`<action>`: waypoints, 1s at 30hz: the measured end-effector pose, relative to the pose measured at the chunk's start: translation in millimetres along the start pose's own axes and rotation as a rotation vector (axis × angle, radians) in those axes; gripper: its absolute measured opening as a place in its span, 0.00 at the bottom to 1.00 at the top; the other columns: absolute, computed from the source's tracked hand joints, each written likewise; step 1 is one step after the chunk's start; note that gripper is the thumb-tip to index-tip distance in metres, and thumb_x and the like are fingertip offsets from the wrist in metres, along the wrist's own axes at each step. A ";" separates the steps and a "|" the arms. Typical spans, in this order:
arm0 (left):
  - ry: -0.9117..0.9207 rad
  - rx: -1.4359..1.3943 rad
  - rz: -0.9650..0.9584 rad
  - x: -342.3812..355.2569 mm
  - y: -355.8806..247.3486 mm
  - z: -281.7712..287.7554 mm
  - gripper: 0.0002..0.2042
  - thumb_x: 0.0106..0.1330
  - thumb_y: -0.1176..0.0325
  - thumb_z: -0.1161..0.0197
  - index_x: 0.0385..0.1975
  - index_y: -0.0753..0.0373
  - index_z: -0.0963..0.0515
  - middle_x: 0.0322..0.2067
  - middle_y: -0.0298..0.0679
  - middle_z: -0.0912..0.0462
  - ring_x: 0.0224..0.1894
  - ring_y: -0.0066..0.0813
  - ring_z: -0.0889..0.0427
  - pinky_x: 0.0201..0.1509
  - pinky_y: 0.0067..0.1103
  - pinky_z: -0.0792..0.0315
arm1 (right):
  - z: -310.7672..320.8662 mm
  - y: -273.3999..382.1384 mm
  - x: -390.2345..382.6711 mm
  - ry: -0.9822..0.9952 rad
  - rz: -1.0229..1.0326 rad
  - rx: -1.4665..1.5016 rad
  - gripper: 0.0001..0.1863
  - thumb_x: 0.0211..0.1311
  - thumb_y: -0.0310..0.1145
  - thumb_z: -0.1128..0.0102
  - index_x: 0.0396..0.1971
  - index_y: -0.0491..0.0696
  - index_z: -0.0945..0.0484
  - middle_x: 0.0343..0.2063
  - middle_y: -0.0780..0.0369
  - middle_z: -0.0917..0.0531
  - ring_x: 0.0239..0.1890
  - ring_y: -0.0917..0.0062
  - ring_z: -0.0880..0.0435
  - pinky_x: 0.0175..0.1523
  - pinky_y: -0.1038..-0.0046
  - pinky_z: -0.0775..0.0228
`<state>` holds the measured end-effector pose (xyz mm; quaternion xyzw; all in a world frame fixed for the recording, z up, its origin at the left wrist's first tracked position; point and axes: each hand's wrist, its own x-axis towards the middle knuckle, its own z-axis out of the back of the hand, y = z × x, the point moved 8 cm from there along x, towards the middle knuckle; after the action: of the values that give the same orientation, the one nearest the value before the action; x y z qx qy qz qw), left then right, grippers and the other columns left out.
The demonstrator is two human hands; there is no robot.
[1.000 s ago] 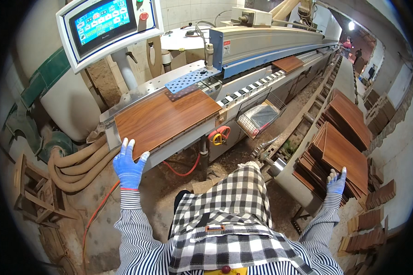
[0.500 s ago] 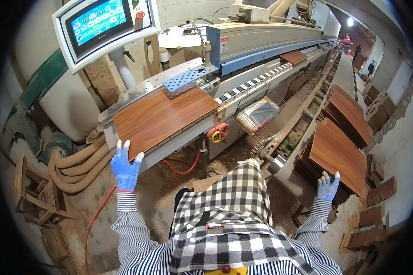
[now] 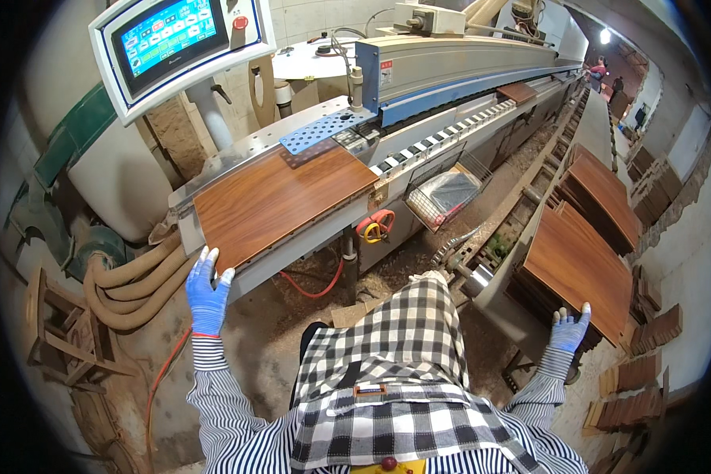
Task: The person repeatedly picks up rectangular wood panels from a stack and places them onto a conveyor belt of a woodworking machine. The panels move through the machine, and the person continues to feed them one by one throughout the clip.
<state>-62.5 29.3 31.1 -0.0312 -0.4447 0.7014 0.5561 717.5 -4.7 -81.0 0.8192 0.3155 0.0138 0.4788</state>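
A brown wood-grain panel (image 3: 284,201) lies flat on the machine's infeed bed, its far part under a perforated blue plate (image 3: 328,130). At its near left corner is my left hand (image 3: 208,296), in a blue glove with pale fingertips. Its fingers and thumb are spread against the panel's edge, not wrapped round it. On the right, a second wood-grain panel (image 3: 581,272) tops a stack. My right hand (image 3: 567,332), gloved alike, rests fingertips at that panel's near edge, fingers apart; its palm side is hidden.
An edge-banding machine (image 3: 466,75) runs away ahead, with a control screen (image 3: 170,39) at upper left. Scissors with coloured handles (image 3: 375,227) hang on its side beside a wire basket (image 3: 446,193). Another panel stack (image 3: 600,193) stands beyond. Thick hoses (image 3: 134,292) curve at left.
My left hand has drawn back slightly towards me and left. My right hand has dropped a little, and the top right panel has shifted slightly left. The small distant panel has travelled farther along the machine.
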 end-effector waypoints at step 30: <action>0.049 0.403 -0.331 57.6 -93.6 -124.0 0.25 0.57 0.53 0.35 0.53 0.58 0.25 0.53 0.50 0.24 0.59 0.48 0.30 0.63 0.36 0.38 | 57.7 37.9 47.6 -0.148 0.082 0.092 0.18 0.49 0.40 0.33 0.38 0.49 0.25 0.32 0.62 0.19 0.29 0.73 0.24 0.32 0.72 0.30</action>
<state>52.8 147.6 44.0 0.1364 -0.2816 0.6744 0.6688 793.5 -37.2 -95.4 0.8512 0.2460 -0.0418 0.4617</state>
